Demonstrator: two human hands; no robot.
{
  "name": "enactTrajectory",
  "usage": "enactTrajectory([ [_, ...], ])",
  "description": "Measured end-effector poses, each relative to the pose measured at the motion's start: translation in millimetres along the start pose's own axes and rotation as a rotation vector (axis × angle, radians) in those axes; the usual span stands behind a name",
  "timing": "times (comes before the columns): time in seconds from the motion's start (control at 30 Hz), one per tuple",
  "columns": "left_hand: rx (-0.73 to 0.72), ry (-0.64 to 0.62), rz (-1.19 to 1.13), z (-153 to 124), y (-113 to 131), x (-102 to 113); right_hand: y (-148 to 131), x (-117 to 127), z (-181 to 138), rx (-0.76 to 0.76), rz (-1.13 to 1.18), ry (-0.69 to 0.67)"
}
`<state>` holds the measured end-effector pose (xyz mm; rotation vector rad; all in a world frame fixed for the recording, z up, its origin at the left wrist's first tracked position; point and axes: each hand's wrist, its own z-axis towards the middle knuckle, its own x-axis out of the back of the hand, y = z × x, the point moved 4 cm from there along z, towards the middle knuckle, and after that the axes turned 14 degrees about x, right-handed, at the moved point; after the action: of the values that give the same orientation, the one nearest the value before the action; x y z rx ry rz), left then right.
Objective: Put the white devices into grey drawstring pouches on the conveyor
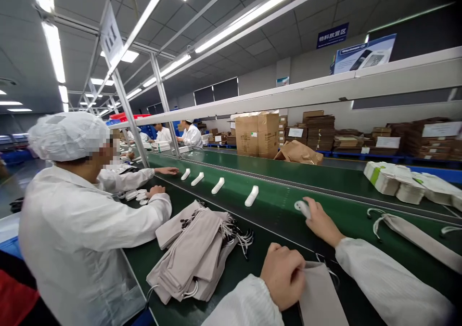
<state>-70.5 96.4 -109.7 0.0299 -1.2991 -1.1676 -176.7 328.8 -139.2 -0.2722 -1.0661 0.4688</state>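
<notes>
Left hand (283, 276) closed, pinching the near edge of a beige fabric pouch (319, 294); right hand (321, 222) closed on a white moulded piece (302, 209), its fingertips gripping it on the green conveyor belt (274, 210).

Conveyor belt (267, 215): drawstring pouches (191, 254) and moulded pieces (218, 185) are lying on it.
Left: a co-worker (75, 225) is working beside it.
Behind: cartons (257, 134) are standing beyond it.
</notes>
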Motion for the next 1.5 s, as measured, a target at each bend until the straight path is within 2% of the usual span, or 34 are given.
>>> enactTrajectory([
  [0.1,0.148,-0.039,-0.279,6,1,10,-30,41,-18,-0.044,0.602,0.339],
  [0.17,0.208,-0.091,-0.436,11,2,14,-59,60,-30,-0.080,0.977,0.401],
  [0.27,0.214,-0.138,-0.566,15,9,19,-98,77,-49,-0.045,1.170,0.442],
  [0.37,0.214,-0.088,-0.623,15,20,24,-120,75,-71,-0.044,1.180,0.299],
  [0.5,0.299,0.131,-0.671,14,26,32,-133,61,-97,-0.010,0.973,-0.007],
  [0.57,0.323,0.170,-0.688,14,23,37,-135,62,-106,0.003,0.905,-0.080],
  [0.63,0.368,0.191,-0.748,14,16,44,-135,71,-115,-0.084,1.010,-0.092],
  [0.73,0.520,0.234,-0.948,15,-1,54,-135,106,-126,-0.254,1.279,0.032],
  [0.8,0.565,0.153,-0.982,19,-6,52,-137,139,-127,-0.258,1.344,0.179],
  [0.9,0.449,-0.014,-0.705,24,-7,37,-133,185,-114,-0.148,1.230,0.465],
  [0.97,0.351,-0.061,-0.431,24,-11,24,-122,203,-96,-0.030,1.030,0.659],
  [1.0,0.317,-0.079,-0.312,22,-14,17,-116,206,-85,0.031,0.899,0.710],
  [1.03,0.297,-0.104,-0.214,20,-18,11,-109,203,-72,0.084,0.756,0.713],
  [1.1,0.287,-0.157,-0.080,15,-27,1,-95,181,-43,0.138,0.471,0.589],
  [1.2,0.286,-0.181,0.018,9,-34,-5,-77,113,1,0.080,0.144,0.150],
  [1.3,0.297,-0.166,0.056,8,-35,-7,-73,37,34,-0.008,0.023,-0.205],
  [1.4,0.312,-0.171,0.110,8,-35,-9,-76,-21,60,-0.096,-0.027,-0.328],
  [1.5,0.273,-0.181,0.172,8,-33,-10,-73,-55,78,-0.189,-0.117,-0.348],
])
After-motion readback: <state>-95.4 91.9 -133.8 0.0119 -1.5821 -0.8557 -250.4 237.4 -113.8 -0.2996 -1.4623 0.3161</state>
